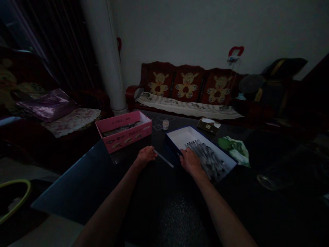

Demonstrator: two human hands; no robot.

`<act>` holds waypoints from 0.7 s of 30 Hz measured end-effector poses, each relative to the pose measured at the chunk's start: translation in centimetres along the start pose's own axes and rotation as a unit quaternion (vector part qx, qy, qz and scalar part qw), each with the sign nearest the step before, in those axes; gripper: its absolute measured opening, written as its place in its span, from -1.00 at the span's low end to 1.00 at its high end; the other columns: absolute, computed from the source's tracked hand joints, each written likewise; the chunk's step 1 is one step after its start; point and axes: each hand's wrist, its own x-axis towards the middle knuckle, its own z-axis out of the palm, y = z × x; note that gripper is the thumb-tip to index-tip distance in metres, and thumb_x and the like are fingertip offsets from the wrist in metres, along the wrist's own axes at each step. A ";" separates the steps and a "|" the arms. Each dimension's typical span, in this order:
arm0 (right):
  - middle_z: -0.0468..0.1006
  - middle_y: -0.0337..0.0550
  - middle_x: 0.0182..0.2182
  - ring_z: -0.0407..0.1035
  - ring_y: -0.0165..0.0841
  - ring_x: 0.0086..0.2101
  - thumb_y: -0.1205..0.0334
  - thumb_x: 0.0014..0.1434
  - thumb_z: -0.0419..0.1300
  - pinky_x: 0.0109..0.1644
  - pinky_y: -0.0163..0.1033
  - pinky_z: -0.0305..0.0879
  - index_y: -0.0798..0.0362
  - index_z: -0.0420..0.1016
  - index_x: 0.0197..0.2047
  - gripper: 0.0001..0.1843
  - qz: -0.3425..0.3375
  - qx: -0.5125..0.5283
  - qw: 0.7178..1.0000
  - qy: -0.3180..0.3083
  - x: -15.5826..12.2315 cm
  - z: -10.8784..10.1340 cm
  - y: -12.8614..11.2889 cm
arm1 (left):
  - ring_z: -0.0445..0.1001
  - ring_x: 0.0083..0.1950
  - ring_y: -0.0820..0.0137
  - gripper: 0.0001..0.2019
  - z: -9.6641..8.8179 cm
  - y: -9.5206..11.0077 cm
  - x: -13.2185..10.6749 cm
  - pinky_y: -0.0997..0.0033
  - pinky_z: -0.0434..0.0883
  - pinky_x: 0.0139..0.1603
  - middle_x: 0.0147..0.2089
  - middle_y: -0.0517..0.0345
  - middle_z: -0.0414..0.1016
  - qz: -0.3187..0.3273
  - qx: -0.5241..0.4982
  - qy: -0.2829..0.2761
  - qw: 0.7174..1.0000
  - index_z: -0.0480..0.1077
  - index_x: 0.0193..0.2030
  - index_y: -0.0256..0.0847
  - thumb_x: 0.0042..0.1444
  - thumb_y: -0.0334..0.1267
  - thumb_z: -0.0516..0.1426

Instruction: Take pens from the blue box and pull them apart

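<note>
My left hand [145, 156] rests on the dark table [77, 185], its fingers closed around one end of a thin pale stick [164, 159] that points right. My right hand [189, 160] reaches into a blue-sided white box [180, 135] and lies on a heap of several grey pen-like pieces [209, 158]; its fingertips are buried among them. A pink cardboard box [123, 132] with more dark pieces inside stands just beyond my left hand.
A small white cup [166, 124], a small brown box [208, 125] and a crumpled green-white bag [235, 147] lie on the table behind. A glass dish [267, 181] sits right. A red wooden sofa [187, 89] stands behind; a yellow-rimmed basket [12, 199] is at the floor left.
</note>
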 end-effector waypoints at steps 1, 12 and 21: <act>0.45 0.03 -0.12 0.38 -0.21 -0.12 0.22 0.24 0.06 -0.13 -0.21 0.25 0.08 0.47 -0.04 -0.72 0.002 -0.001 1.000 0.003 0.8 0.2 0.3 | 0.51 -0.49 0.48 -0.80 0.0 -0.2 0.2 0.56 0.41 -0.52 -0.45 0.16 0.46 0.000 -0.005 0.002 1.000 0.35 -0.27 -0.31 0.14 -0.19 0.19; 0.46 0.10 -0.01 0.33 -0.23 0.03 0.23 0.31 -0.02 0.17 -0.12 0.25 0.14 0.40 0.08 -0.64 -0.102 0.233 0.937 0.241 -0.7 1.6 -3.6 | 0.52 -0.41 0.47 -0.75 -0.8 -0.6 -0.3 0.54 0.42 -0.43 -0.35 0.09 0.53 0.010 -0.021 -0.021 1.000 0.42 -0.24 -0.31 0.02 -0.18 0.27; 0.54 -0.19 -0.46 0.42 -0.40 -0.43 0.10 0.30 -0.03 -0.34 -0.35 0.33 0.08 0.53 -0.05 -0.62 -0.041 0.517 0.854 0.046 -1.6 6.4 -6.5 | 0.51 -0.39 0.43 -0.59 -1.1 -1.0 0.0 0.51 0.41 -0.41 -0.34 0.06 0.55 0.012 0.041 -0.029 0.999 0.47 -0.28 -0.31 -0.15 -0.01 0.35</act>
